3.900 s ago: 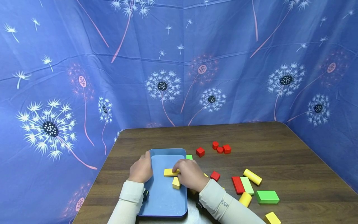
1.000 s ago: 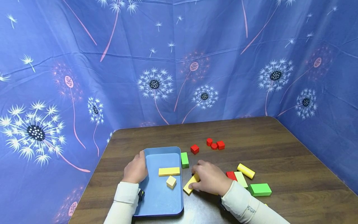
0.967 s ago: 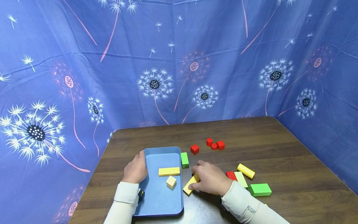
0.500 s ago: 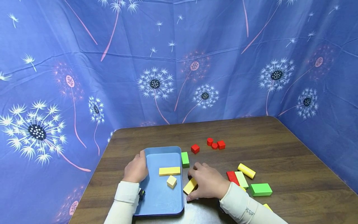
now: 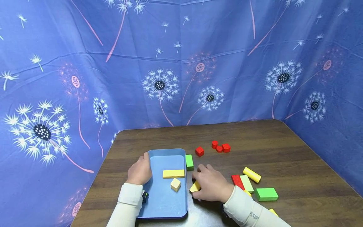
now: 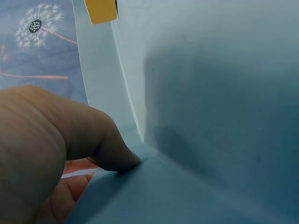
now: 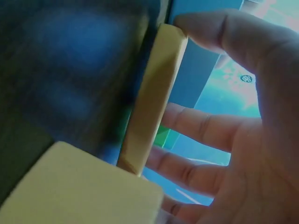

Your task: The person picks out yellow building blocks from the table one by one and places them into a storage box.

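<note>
Blue tray (image 5: 164,201) and yellow plank (image 5: 195,187) sit side by side on the near part of the table (image 5: 255,135), the plank just outside the tray's right wall. Biggest of all, a blue cloth (image 5: 238,101) printed with dandelions hangs behind that dark, wood-grained top. Next in size comes the tray, shallow and round-cornered.

Your left hand (image 5: 140,170) pinches the tray's left wall, thumb inside and fingers outside. Your right hand (image 5: 212,186) arches over the plank: in the right wrist view your thumb tip is at one end of it, and your spread fingers lie along the side facing the tray. That view is dim and soft, so it is hard to tell whether you are pinching the plank or only touching it. Another yellow block (image 7: 79,191) shows up close there, on the palm side.

Inside the tray lie a long yellow bar (image 5: 173,174) by the right wall and, on your side of it, a small pale cube (image 5: 175,184). To the right of your right hand, a large green block (image 5: 267,194) lies near a yellow cylinder (image 5: 251,175), a red slab (image 5: 237,182) and a light green slab (image 5: 246,183), the slabs side by side. Farther off sit the smallest: a red cube (image 5: 199,151), a red block (image 5: 226,148), a short red peg (image 5: 214,144) and a thin red disc (image 5: 219,149).
</note>
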A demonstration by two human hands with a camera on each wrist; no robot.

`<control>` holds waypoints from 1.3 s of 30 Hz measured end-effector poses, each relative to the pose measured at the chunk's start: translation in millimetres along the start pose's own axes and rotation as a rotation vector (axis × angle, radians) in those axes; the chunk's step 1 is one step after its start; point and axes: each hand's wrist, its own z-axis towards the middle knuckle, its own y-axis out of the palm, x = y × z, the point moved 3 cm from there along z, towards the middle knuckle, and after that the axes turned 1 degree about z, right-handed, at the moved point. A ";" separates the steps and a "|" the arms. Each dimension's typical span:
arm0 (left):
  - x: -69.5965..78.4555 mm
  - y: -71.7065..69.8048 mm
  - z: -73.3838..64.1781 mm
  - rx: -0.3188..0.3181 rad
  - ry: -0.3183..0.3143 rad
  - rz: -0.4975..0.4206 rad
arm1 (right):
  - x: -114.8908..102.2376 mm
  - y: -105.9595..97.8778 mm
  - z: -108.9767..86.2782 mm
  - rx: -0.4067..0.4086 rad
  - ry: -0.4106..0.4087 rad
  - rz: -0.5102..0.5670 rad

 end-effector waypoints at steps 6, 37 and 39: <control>0.8 0.0 -0.4 -0.007 -0.005 0.004 | -1.0 -6.6 0.6 0.032 0.001 0.012; 0.5 -1.6 0.6 0.006 -0.009 0.009 | -43.2 -19.4 6.6 0.173 -0.251 0.075; 0.5 -1.4 0.4 0.002 -0.014 0.006 | -45.8 -18.8 6.6 0.170 -0.272 0.076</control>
